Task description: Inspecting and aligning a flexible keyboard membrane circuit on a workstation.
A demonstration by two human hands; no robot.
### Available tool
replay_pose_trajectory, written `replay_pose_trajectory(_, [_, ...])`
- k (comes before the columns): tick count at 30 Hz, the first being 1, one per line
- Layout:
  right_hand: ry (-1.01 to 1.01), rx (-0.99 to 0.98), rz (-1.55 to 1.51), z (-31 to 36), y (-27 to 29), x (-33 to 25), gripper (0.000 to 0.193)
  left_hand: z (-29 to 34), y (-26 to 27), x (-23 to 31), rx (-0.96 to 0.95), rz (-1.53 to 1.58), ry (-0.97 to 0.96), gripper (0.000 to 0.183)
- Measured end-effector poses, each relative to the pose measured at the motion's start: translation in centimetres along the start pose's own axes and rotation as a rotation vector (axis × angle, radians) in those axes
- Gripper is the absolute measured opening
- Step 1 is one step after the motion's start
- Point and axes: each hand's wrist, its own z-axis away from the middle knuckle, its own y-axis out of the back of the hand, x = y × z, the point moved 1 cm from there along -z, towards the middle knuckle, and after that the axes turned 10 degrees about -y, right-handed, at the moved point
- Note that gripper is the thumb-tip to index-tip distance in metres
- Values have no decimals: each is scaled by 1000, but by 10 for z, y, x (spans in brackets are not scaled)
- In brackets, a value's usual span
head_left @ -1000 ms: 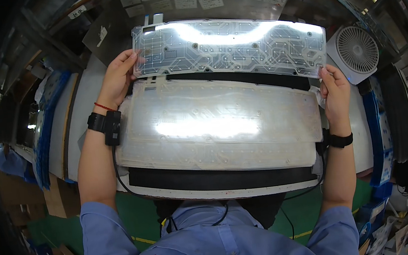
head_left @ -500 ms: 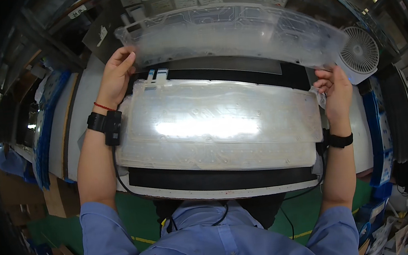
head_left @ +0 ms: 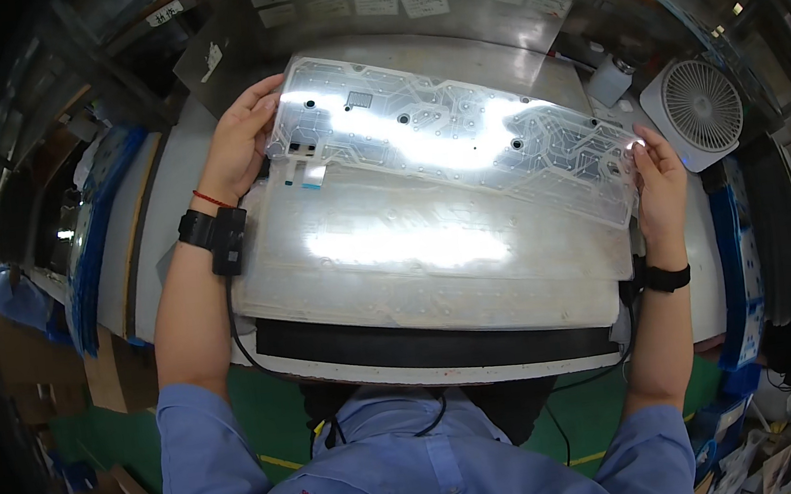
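Observation:
Between my two hands is a clear keyboard membrane sheet [head_left: 441, 131], printed with fine circuit lines and dotted with small holes, shining in the light. My left hand [head_left: 247, 132] pinches its left end, thumb and fingers closed. At the other end, the thumb and fingers of my right hand [head_left: 660, 180] close on the edge. The sheet slants down to the right, over the far part of a stack of similar translucent sheets [head_left: 370, 283]. A short tail with blue tips [head_left: 313, 177] shows at the sheet's near left edge. Whether the sheet touches the stack I cannot tell.
A black mat [head_left: 425, 340] lies under the stack on the white table. At the far right stand a white fan [head_left: 697, 109] and a whitish bottle [head_left: 611, 80]. Behind rises a metal panel with paper labels [head_left: 377, 5]. Blue-edged stacks flank both sides.
The membrane sheet has come nearer and turned over toward me, its circuit face now showing fully. The tail that pointed away at its far left edge now appears at the near edge.

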Motion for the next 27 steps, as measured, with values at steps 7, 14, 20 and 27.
replay_pose_trajectory(7, [-20,27,-4,-2,-1,3,24,-2,8,-4,-27,22,37,33])
replay_pose_trajectory(14, [-28,-2,3,-4,4,5,26,-1,7,-4,-27,31,23,33])
replay_pose_trajectory(20, [-16,-4,-21,-3,2,3,25,0,7,-3,-40,28,23,35])
replay_pose_trajectory(27, [-6,13,-22,-5,6,8,21,-1,10,-4,-66,46,47,37])
